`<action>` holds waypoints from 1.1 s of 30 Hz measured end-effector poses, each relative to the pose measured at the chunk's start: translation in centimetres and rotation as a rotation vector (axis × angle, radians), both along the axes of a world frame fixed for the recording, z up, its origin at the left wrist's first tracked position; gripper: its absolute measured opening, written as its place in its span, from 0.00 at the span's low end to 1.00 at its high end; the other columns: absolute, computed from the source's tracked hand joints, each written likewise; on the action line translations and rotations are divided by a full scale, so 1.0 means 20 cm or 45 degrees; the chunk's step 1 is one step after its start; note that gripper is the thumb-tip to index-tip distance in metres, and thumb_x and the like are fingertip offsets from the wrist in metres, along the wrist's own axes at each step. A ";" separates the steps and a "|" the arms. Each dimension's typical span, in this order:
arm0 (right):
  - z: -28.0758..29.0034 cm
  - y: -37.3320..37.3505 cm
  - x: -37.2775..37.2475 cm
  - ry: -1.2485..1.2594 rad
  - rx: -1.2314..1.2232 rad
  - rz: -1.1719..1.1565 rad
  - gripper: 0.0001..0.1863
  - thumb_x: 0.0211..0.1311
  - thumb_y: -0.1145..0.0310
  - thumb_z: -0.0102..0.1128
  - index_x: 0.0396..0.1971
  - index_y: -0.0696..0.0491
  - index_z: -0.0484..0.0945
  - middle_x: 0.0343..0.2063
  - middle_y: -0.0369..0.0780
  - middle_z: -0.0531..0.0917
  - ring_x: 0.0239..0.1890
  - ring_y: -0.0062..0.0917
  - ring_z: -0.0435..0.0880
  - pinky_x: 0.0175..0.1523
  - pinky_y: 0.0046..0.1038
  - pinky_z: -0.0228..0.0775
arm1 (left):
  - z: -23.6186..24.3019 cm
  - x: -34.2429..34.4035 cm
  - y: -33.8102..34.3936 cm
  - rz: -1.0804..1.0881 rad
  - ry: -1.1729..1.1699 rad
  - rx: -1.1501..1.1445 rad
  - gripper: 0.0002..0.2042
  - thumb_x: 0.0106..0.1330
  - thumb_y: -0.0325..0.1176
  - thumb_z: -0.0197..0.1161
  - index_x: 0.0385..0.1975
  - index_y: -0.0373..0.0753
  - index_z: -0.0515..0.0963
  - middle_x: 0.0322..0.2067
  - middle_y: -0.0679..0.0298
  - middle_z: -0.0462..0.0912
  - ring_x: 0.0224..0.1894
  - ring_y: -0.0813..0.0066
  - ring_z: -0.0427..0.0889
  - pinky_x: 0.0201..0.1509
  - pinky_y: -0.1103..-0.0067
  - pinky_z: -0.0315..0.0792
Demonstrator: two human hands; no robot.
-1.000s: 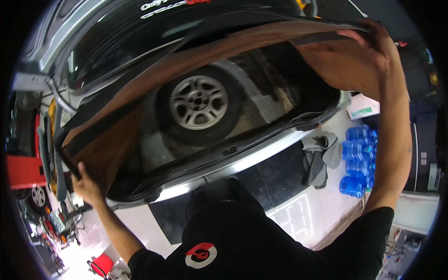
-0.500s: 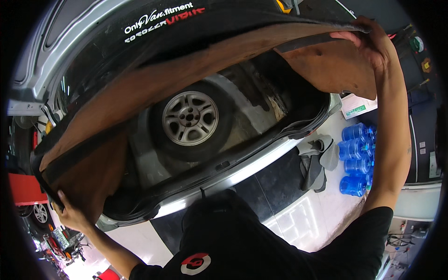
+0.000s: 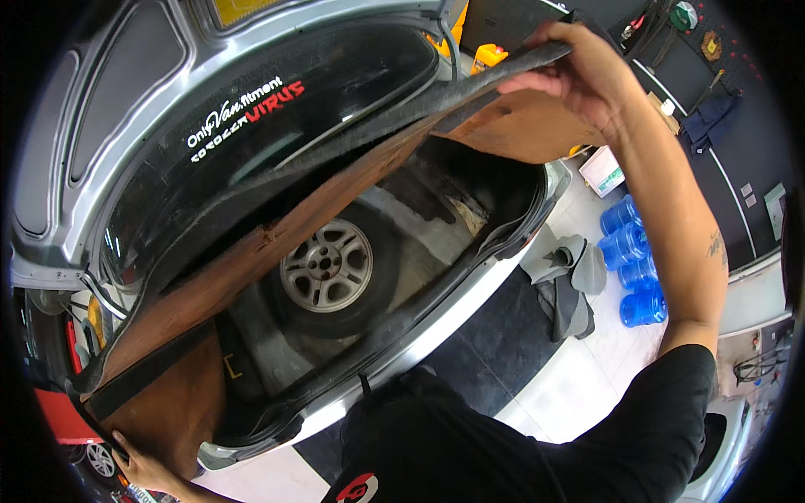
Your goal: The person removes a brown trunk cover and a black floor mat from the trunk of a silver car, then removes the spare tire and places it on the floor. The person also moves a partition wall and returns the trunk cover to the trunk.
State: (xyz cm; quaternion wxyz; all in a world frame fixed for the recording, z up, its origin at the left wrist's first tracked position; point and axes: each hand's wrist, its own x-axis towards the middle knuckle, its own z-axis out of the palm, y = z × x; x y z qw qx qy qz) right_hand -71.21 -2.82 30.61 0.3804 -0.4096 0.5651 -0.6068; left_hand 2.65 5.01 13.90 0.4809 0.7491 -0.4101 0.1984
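Workshop flooring in pale tile (image 3: 579,394) is being shown beneath an open car boot (image 3: 436,251), with a dark floor mat (image 3: 503,335) spread behind the bumper, a heap of grey cloths (image 3: 570,281) lying on it, and a cluster of blue water bottles (image 3: 633,268) standing just beyond. A stiff boot floor board (image 3: 277,251), brown on its underside and edged with dark felt, is being held tilted above the boot cavity, running from lower left to upper right. The right hand (image 3: 579,75) is being kept closed around the board's upper edge, fingers curled over the felt rim; the left hand (image 3: 142,469) is being pressed against the board's lower corner near the picture's edge, though whether its fingers are fully wrapped cannot be told. Beneath the raised board, a spare wheel (image 3: 327,272) with a silver rim is being exposed, lying flat in its well. The step in hand is judged to be the lifting of the board clear of the boot. The next move is judged to call for both ends being carried together and the board being angled so that its corners pass the raised lid (image 3: 168,109) and the boot's rubber seal without catching.
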 end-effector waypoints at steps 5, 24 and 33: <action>0.03 -0.11 0.03 0.123 0.109 -0.180 0.19 0.70 0.60 0.58 0.51 0.60 0.75 0.42 0.54 0.83 0.43 0.44 0.91 0.50 0.30 0.90 | -0.03 0.08 0.00 0.067 -0.038 0.121 0.24 0.74 0.47 0.65 0.56 0.29 0.82 0.53 0.52 0.87 0.51 0.67 0.86 0.58 0.76 0.76; -0.05 -0.15 -0.78 2.008 -0.224 -0.753 0.55 0.41 0.42 0.84 0.69 0.55 0.72 0.46 0.49 0.89 0.50 0.42 0.88 0.65 0.38 0.72 | -0.12 0.04 0.07 0.001 -0.139 -0.018 0.21 0.73 0.45 0.66 0.55 0.34 0.80 0.54 0.50 0.84 0.52 0.58 0.83 0.57 0.67 0.75; -0.06 -0.19 -0.72 1.654 0.000 -0.239 0.20 0.57 0.69 0.76 0.46 0.64 0.83 0.37 0.47 0.91 0.42 0.31 0.90 0.51 0.32 0.79 | -0.09 -0.05 0.06 0.066 -0.118 -0.054 0.21 0.76 0.46 0.62 0.52 0.31 0.83 0.50 0.52 0.88 0.49 0.64 0.85 0.59 0.73 0.74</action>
